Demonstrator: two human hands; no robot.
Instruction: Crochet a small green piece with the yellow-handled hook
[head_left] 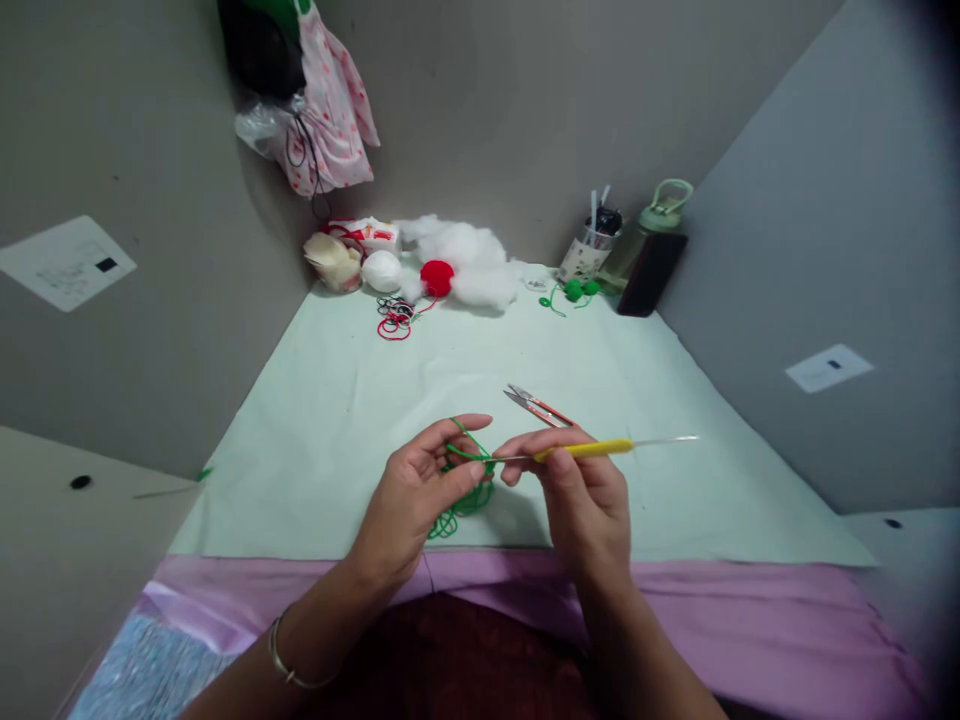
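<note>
Left hand point(420, 495) is closed in a pinch on green yarn point(461, 500), thumb and forefinger meeting at the working loop; loose strands trail below onto the pale green table cover point(330, 400). Right hand point(577, 495) is closed around a yellow-handled crochet hook point(585, 449), its metal tip meeting the yarn at the left fingertips; the exact stitch appears too small to confirm. Thread snips point(536, 405) lie just beyond the hands. At the far edge: red ball point(436, 277), white stuffing point(480, 262), green bottle point(652, 235).

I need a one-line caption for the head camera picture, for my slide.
Left hand pinches green yarn while right hand holds a yellow-handled crochet hook, thread snips lying just beyond.
</note>
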